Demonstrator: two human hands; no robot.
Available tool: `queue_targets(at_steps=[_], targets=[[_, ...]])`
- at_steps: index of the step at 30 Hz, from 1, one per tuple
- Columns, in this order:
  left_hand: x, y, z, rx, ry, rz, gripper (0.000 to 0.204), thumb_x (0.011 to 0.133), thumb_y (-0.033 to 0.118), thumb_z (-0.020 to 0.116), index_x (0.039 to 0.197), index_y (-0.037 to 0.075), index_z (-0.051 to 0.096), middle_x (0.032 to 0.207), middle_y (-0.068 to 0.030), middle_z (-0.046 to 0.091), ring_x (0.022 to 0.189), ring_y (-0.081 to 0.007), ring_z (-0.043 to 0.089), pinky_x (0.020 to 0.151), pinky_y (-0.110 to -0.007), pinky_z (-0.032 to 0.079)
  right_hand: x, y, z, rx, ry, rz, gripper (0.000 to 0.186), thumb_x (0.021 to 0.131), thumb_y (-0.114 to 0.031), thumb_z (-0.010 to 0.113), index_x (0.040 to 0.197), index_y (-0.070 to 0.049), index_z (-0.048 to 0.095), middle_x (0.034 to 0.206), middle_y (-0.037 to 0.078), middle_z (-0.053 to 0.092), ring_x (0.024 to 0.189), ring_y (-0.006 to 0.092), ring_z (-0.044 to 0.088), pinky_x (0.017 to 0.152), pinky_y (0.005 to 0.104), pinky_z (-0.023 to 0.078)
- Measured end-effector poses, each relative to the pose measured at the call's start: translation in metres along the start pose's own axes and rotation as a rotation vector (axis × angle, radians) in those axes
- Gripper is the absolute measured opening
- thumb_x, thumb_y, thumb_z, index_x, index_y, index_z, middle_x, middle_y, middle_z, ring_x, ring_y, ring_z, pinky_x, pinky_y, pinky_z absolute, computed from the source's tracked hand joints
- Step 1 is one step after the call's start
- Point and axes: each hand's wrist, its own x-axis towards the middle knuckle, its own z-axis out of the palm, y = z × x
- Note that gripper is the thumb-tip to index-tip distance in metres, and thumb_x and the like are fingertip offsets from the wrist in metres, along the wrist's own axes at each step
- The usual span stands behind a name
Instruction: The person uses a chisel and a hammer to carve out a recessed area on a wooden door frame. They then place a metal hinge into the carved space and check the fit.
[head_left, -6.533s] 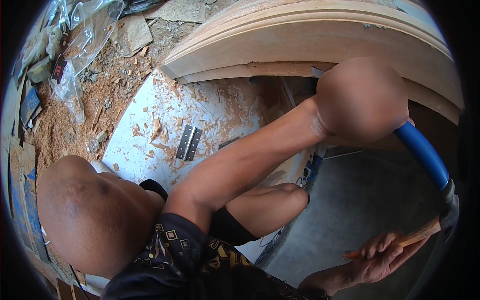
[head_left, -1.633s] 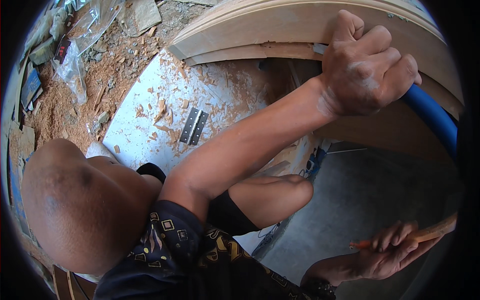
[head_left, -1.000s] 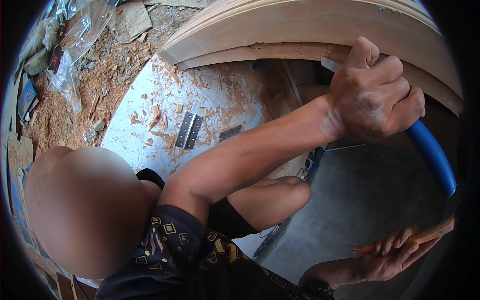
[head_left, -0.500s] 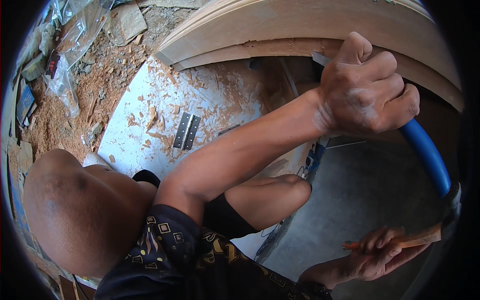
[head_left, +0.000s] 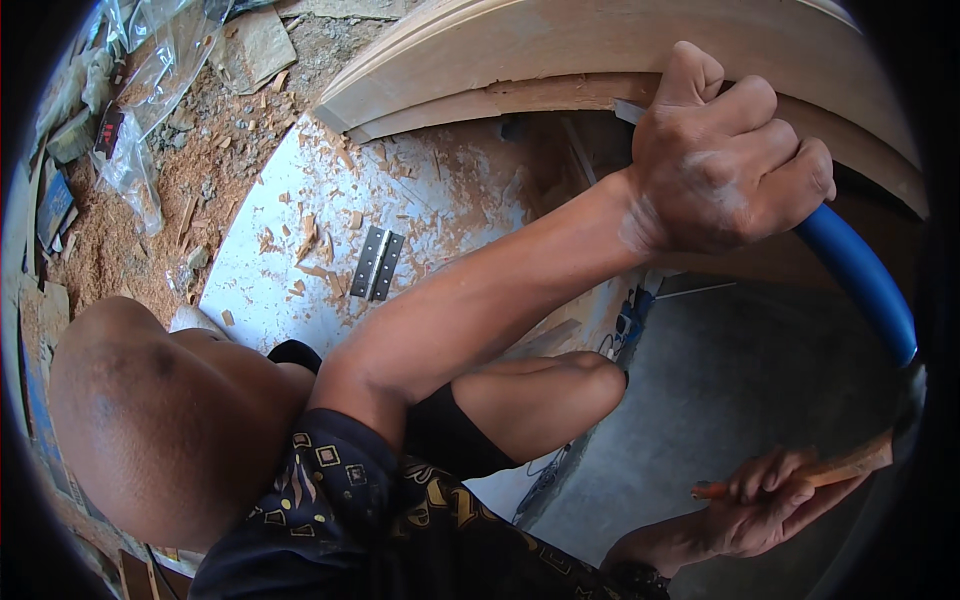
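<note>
My left hand (head_left: 725, 170) is wrapped round a chisel (head_left: 855, 275) with a long blue handle. A short bit of its metal blade shows past my fist, at the lower edge of a pale wooden door panel (head_left: 600, 45). In my right hand (head_left: 750, 510), lower right, is a hammer (head_left: 845, 462) gripped by its wooden handle. The hammer's dark head lies in the shadowed rim of the view, close to the end of the chisel handle; whether they touch I cannot tell.
A dark metal hinge (head_left: 377, 263) lies on a white board (head_left: 260, 250) strewn with wood chips. Sawdust, rubble and clear plastic bags (head_left: 130, 165) cover the ground at left. Grey concrete floor (head_left: 720, 370) stretches to the right. My bent knees flank the board's near side.
My left hand and the chisel have shifted slightly up and left, while the handle's end sits a little higher and farther right. The right hand with the hammer has edged right.
</note>
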Motion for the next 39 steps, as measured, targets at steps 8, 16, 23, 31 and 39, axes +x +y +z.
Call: queue_targets(at_steps=[8, 16, 23, 31, 39], targets=[[-0.004, -0.008, -0.002, 0.033, -0.034, 0.046, 0.024, 0.076, 0.031, 0.076, 0.069, 0.021, 0.055, 0.052, 0.0078, 0.033, 0.054, -0.0123, 0.039, 0.062, -0.036, 0.026, 0.005, 0.003, -0.002, 0.084, -0.033, -0.019, 0.068, 0.109, -0.017, 0.052, 0.166, -0.017, 0.016, 0.083, 0.007, 0.047, 0.052, 0.0068, 0.035, 0.037, 0.0178, 0.030], [-0.002, -0.010, -0.012, 0.022, -0.036, 0.051, 0.024, 0.073, 0.029, 0.077, 0.068, 0.021, 0.055, 0.051, 0.0080, 0.031, 0.054, -0.0120, 0.038, 0.062, -0.036, 0.025, 0.004, -0.001, 0.003, 0.029, 0.002, -0.035, 0.066, 0.110, -0.017, 0.050, 0.165, -0.011, 0.016, 0.083, 0.008, 0.045, 0.054, 0.0069, 0.036, 0.038, 0.0180, 0.031], [0.004, -0.005, 0.005, 0.003, 0.064, 0.037, 0.021, 0.069, 0.025, 0.075, 0.068, 0.021, 0.054, 0.050, 0.0084, 0.030, 0.052, -0.0122, 0.037, 0.061, -0.035, 0.025, 0.006, 0.000, 0.003, 0.061, 0.016, -0.056, 0.061, 0.111, -0.015, 0.046, 0.165, -0.014, 0.019, 0.084, 0.008, 0.044, 0.055, 0.0069, 0.037, 0.038, 0.0169, 0.031], [0.002, -0.006, 0.003, -0.015, 0.066, 0.021, 0.021, 0.070, 0.024, 0.074, 0.069, 0.021, 0.053, 0.050, 0.0079, 0.029, 0.052, -0.0129, 0.036, 0.059, -0.035, 0.025, 0.004, 0.000, 0.022, -0.018, 0.021, -0.117, 0.061, 0.110, -0.017, 0.048, 0.165, -0.014, 0.021, 0.084, 0.007, 0.045, 0.054, 0.0061, 0.037, 0.036, 0.0159, 0.028], [0.006, -0.011, 0.000, -0.029, 0.059, 0.023, 0.022, 0.069, 0.026, 0.075, 0.068, 0.021, 0.054, 0.050, 0.0075, 0.030, 0.051, -0.0131, 0.036, 0.058, -0.035, 0.025, 0.007, -0.001, 0.026, -0.097, -0.005, -0.077, 0.067, 0.109, -0.018, 0.052, 0.165, -0.008, 0.017, 0.076, 0.005, 0.046, 0.052, 0.0050, 0.038, 0.036, 0.0188, 0.029]])
